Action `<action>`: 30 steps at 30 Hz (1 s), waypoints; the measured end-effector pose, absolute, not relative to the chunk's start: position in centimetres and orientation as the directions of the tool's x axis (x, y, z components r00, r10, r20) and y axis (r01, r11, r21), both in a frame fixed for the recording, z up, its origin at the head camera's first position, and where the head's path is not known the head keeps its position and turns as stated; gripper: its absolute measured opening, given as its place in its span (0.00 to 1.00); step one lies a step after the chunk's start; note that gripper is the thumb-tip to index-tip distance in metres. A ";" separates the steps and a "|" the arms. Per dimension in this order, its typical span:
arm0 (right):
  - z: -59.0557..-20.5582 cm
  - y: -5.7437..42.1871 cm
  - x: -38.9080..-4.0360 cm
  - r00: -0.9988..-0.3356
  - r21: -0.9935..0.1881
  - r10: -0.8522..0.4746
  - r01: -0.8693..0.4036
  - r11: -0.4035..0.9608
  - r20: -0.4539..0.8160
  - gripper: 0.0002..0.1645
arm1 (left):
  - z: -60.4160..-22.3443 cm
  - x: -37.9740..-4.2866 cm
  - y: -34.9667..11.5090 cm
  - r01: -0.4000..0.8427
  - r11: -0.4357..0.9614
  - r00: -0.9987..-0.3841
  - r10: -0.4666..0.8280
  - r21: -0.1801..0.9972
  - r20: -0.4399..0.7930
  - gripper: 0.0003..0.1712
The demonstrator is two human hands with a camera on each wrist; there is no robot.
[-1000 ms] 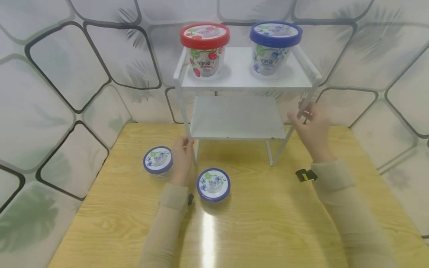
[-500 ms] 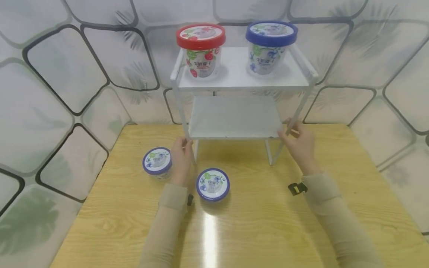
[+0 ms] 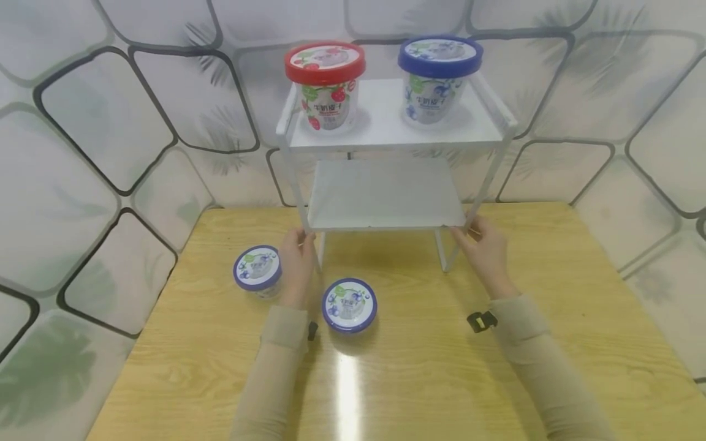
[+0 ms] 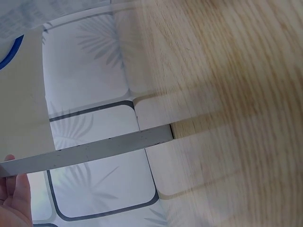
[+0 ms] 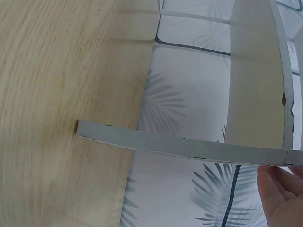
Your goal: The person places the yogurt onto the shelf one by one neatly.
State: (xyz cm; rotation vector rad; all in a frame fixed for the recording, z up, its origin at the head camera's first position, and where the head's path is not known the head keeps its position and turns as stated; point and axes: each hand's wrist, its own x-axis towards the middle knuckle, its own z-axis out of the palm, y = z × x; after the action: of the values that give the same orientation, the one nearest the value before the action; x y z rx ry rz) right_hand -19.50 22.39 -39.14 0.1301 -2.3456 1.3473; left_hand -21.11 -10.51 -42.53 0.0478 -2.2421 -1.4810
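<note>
A white two-tier shelf rack stands on the wooden table. My left hand grips its left front leg near the lower tier; in the left wrist view, fingers lie on both sides of that leg. At the matching spot on the right, my right hand pinches the other front leg, fingertips at its edge. On the top tier sit a red-lidded strawberry cup and a blue-lidded blueberry cup. The lower tier carries nothing.
Two more blue-lidded cups stand on the table: one cup just left of my left hand, another cup in front of the rack. A patterned wall covering rises behind and at both sides.
My right hand has slid down the right front leg, from just under the top tier to the lower tier's level. The left hand stays on its leg. The view has shifted slightly.
</note>
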 end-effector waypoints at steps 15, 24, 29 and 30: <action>-40.3 22.0 -19.7 -0.920 -0.875 0.240 -0.177 0.451 0.309 0.25 | -42.1 -20.7 -10.4 0.196 0.427 -0.900 -0.278 0.883 0.335 0.11; -40.5 21.8 -19.8 -0.900 -0.903 0.318 -0.156 0.399 0.297 0.22 | -42.4 -20.8 -10.5 0.214 0.448 -0.891 -0.273 0.868 0.362 0.10; -40.5 21.8 -19.9 -0.893 -0.884 0.326 -0.145 0.445 0.310 0.22 | -42.1 -20.8 -10.4 0.213 0.442 -0.896 -0.268 0.871 0.355 0.11; -40.5 21.8 -19.9 -0.891 -0.877 0.325 -0.145 0.457 0.317 0.22 | -42.1 -20.7 -10.4 0.209 0.442 -0.897 -0.269 0.872 0.352 0.11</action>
State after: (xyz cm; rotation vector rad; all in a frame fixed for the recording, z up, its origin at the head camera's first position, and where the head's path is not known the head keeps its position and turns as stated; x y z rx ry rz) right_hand -19.90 21.79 -40.47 -0.1510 -2.2674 1.4271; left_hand -20.75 -10.35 -42.08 0.0507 -2.2556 -1.4543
